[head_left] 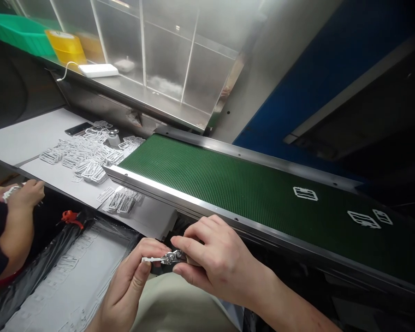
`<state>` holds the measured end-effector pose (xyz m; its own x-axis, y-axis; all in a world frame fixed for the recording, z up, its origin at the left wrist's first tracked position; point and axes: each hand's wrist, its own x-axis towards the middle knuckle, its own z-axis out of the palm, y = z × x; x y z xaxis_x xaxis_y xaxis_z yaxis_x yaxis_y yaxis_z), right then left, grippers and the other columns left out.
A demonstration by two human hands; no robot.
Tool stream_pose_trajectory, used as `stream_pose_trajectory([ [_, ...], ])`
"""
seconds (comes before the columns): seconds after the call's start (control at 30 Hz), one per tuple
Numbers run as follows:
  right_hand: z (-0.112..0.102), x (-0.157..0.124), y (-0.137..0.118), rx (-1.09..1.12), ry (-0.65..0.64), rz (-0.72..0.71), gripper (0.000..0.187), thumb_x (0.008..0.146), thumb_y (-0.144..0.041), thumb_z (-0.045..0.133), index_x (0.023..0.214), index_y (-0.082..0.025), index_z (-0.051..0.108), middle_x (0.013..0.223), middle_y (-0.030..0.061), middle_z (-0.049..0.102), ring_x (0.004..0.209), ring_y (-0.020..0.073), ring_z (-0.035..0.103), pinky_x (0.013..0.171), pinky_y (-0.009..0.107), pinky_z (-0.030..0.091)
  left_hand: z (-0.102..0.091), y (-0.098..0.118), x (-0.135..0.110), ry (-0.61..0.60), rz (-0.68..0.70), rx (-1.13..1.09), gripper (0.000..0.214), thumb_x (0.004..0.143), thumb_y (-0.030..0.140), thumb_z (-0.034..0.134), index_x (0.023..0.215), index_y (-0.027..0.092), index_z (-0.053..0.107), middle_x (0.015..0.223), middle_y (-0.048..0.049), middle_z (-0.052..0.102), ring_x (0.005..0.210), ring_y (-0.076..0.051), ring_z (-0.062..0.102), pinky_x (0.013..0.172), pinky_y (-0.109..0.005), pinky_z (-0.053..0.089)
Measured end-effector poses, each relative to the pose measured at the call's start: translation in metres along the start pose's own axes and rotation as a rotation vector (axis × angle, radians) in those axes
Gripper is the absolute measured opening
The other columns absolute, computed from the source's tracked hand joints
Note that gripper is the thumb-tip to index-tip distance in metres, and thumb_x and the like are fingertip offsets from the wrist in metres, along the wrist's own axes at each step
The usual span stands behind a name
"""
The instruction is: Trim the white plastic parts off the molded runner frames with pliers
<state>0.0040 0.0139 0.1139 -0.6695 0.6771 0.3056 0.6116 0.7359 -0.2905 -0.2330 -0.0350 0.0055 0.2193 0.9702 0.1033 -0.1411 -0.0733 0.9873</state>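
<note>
Between the thumb and fingers of my left hand (pixel 133 279) is a thin white plastic frame (pixel 152 259), seen nearly edge-on. My right hand (pixel 210 253) is closed around a pair of small metal nippers (pixel 173 256), whose handles are mostly hidden by the fingers. The nippers' jaws point left and meet the end of the white frame; whether they are closed on it I cannot tell. Both hands are in front of my lap, just below the near rail of the green conveyor belt (pixel 200 175).
White frames (pixel 306 193) lie spaced along the belt. A large pile of similar frames (pixel 86 154) covers part of the white table (pixel 38 124), beside a phone (pixel 79 129). At left, a co-worker's hands (pixel 26 193) hold a white part near orange-handled pliers (pixel 72 218). A lined box (pixel 65 276) holds white pieces.
</note>
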Motion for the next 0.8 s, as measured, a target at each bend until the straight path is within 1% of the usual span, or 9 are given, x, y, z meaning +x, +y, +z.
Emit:
stream_pose_trajectory([
  [0.1,-0.002,0.002,-0.001,-0.029,-0.009,-0.004,0.032,0.112,-0.046,0.064,0.121,-0.018,0.076,0.099,0.0067,0.074,0.085,0.0215,0.062,0.077,0.042,0.044,0.001,0.004,0.002,0.002,0.005,0.019,0.033,0.116,0.037,0.045,0.12,0.028,0.076,0.121,-0.0077,0.076,0.114,-0.022,0.069,0.097,-0.027,0.059],
  [0.23,-0.001,0.003,-0.003,-0.037,-0.001,-0.008,0.031,0.111,-0.046,0.066,0.119,-0.018,0.076,0.096,0.006,0.073,0.083,0.0208,0.061,0.075,0.041,0.042,-0.001,0.005,0.002,-0.032,0.01,0.065,0.033,0.116,0.035,0.042,0.122,0.03,0.074,0.121,-0.0061,0.075,0.117,-0.022,0.068,0.101,-0.027,0.057],
  [0.37,0.0,0.002,-0.003,-0.029,-0.014,-0.015,0.031,0.111,-0.046,0.067,0.116,-0.017,0.078,0.092,0.0049,0.07,0.08,0.0199,0.059,0.073,0.04,0.039,-0.005,0.0,0.0,-0.071,0.035,0.096,0.033,0.117,0.032,0.039,0.126,0.034,0.071,0.123,-0.0027,0.073,0.121,-0.02,0.065,0.106,-0.025,0.053],
  [0.5,0.002,0.001,-0.001,-0.019,-0.027,-0.027,0.03,0.11,-0.046,0.068,0.116,-0.019,0.08,0.088,0.0029,0.068,0.075,0.0187,0.057,0.069,0.039,0.036,-0.008,-0.005,-0.001,-0.093,0.063,0.128,0.034,0.117,0.028,0.038,0.129,0.034,0.069,0.125,-0.0036,0.072,0.123,-0.021,0.063,0.106,-0.028,0.052],
  [0.6,0.004,0.0,0.0,-0.013,-0.029,-0.033,0.03,0.11,-0.046,0.067,0.115,-0.019,0.08,0.084,0.0016,0.068,0.072,0.0179,0.056,0.065,0.038,0.033,-0.01,-0.006,-0.001,-0.108,0.055,0.143,0.035,0.117,0.028,0.037,0.129,0.034,0.069,0.125,-0.0031,0.071,0.122,-0.02,0.063,0.106,-0.028,0.052],
  [0.8,0.007,0.0,0.0,-0.026,-0.019,-0.049,0.032,0.113,-0.045,0.063,0.11,-0.019,0.081,0.079,0.0008,0.066,0.067,0.0167,0.053,0.062,0.037,0.033,-0.011,-0.003,-0.004,-0.126,0.036,0.153,0.034,0.117,0.03,0.037,0.126,0.033,0.069,0.124,-0.0038,0.071,0.121,-0.021,0.064,0.104,-0.03,0.051],
])
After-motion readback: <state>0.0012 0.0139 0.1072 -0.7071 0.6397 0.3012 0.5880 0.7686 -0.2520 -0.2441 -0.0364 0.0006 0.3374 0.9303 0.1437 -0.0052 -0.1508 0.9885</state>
